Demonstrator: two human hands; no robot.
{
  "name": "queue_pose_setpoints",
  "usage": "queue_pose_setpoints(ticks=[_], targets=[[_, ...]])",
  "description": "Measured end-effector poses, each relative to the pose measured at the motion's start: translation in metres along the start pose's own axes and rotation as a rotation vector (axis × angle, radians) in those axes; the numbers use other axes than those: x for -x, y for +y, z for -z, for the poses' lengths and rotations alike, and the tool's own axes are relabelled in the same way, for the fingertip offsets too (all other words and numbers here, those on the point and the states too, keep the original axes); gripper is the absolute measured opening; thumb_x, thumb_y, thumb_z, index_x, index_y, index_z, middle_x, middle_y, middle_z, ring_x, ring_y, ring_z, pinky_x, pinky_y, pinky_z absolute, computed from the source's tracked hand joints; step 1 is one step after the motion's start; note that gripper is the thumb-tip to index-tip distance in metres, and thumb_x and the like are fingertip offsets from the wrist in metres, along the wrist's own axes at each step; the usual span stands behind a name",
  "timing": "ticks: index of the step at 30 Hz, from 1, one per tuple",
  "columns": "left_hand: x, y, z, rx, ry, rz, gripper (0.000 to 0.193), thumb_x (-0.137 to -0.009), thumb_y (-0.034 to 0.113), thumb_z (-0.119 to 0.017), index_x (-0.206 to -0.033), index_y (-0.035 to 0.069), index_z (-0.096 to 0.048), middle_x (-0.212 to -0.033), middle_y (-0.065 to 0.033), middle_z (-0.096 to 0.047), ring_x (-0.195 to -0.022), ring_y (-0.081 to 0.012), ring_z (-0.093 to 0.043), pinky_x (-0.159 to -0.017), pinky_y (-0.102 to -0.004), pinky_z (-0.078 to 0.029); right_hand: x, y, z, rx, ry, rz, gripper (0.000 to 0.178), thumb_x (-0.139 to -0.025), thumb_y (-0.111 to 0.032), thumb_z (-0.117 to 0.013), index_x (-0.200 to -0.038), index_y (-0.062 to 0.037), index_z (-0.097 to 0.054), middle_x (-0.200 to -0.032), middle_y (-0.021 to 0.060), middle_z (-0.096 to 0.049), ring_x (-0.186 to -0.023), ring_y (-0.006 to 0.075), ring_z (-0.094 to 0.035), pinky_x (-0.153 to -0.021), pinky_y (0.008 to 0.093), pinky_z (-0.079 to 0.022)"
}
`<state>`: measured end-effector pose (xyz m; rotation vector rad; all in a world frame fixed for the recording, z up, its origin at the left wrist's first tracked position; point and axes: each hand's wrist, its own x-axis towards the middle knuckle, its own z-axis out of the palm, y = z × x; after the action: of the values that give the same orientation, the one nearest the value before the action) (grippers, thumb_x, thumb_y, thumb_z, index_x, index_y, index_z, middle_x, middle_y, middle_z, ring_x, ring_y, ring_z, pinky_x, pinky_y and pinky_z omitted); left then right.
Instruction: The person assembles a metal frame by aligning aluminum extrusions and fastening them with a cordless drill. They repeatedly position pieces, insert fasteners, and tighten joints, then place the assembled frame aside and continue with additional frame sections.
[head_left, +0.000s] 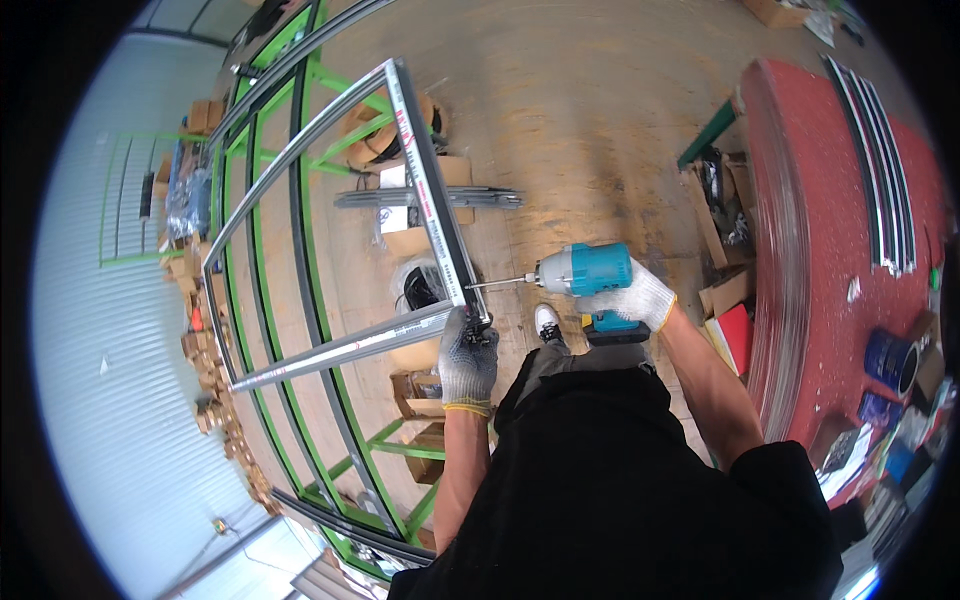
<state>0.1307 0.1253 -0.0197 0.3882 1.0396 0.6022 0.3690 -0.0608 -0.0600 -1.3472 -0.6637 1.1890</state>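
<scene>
In a grey-white work glove, my right hand [640,298] is wrapped round the grip of a teal cordless drill [598,270]. Its long thin bit points left and reaches the outer side of a metal window frame [430,205] near the corner closest to me. My left hand [468,365], gloved as well, closes on that corner from below. A small dark part [480,328] shows by its fingers, too unclear to name. Printed film covers the frame's faces, and the frame rests across a green rack [350,468] with black padded bars.
On the right, a red-covered table [790,180] carries long metal profiles [875,160] and a dark blue can [890,360]. Cardboard boxes [725,290] stand under its near side. More profiles [470,197] lie across a box beyond the frame. My shoe [547,322] shows on the floor.
</scene>
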Motion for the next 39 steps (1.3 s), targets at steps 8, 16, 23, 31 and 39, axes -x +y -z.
queue_pose_setpoints(ticks=[8,16,23,31,39], targets=[[0.002,-0.008,-0.006,0.027,0.048,-0.043,0.013,-0.099,0.015,-0.075,-0.106,0.006,-0.069,-0.088,-0.0054,-0.071,-0.074,-0.0174,-0.065,-0.059,-0.0285,-0.047,-0.013,-0.013,0.007,-0.186,-0.042,-0.209,0.06,-0.075,-0.005,-0.089,-0.132,-0.0074,-0.071,-0.098,0.004,-0.076,-0.082,0.0121,-0.068,-0.074,0.0331,-0.059],[0.002,-0.013,-0.005,0.043,0.07,-0.071,0.014,-0.096,0.015,-0.079,-0.102,0.006,-0.071,-0.089,-0.0047,-0.071,-0.073,-0.0184,-0.064,-0.061,-0.0315,-0.05,-0.027,-0.024,0.014,-0.19,-0.084,-0.378,0.031,-0.075,0.002,-0.082,-0.105,-0.0031,-0.074,-0.086,0.0044,-0.071,-0.069,0.0156,-0.066,-0.064,0.0348,-0.056],[0.002,-0.02,-0.003,0.007,0.078,-0.115,0.017,-0.099,0.018,-0.075,-0.109,0.005,-0.07,-0.091,-0.0053,-0.071,-0.076,-0.018,-0.065,-0.067,-0.0307,-0.052,-0.035,-0.019,0.02,-0.18,-0.114,-0.366,0.029,-0.075,0.003,-0.082,-0.102,-0.0028,-0.073,-0.086,0.0051,-0.071,-0.07,0.0168,-0.067,-0.063,0.0353,-0.056],[0.004,-0.021,-0.007,0.001,0.113,-0.159,0.015,-0.096,0.013,-0.078,-0.105,0.007,-0.069,-0.09,-0.0063,-0.072,-0.072,-0.0205,-0.066,-0.061,-0.0324,-0.051,-0.04,-0.007,0.026,-0.198,-0.139,-0.365,0.031,-0.076,0.0,-0.086,-0.104,-0.0035,-0.074,-0.087,0.0062,-0.073,-0.072,0.0177,-0.069,-0.065,0.0356,-0.057],[0.007,-0.023,-0.016,0.005,0.168,-0.197,0.023,-0.093,0.017,-0.082,-0.106,0.005,-0.067,-0.086,-0.0073,-0.069,-0.071,-0.0217,-0.067,-0.059,-0.032,-0.053,-0.035,-0.017,0.027,-0.161,-0.121,-0.324,0.034,-0.077,-0.001,-0.086,-0.109,-0.0035,-0.074,-0.092,0.0051,-0.074,-0.076,0.0167,-0.07,-0.069,0.0358,-0.058]])
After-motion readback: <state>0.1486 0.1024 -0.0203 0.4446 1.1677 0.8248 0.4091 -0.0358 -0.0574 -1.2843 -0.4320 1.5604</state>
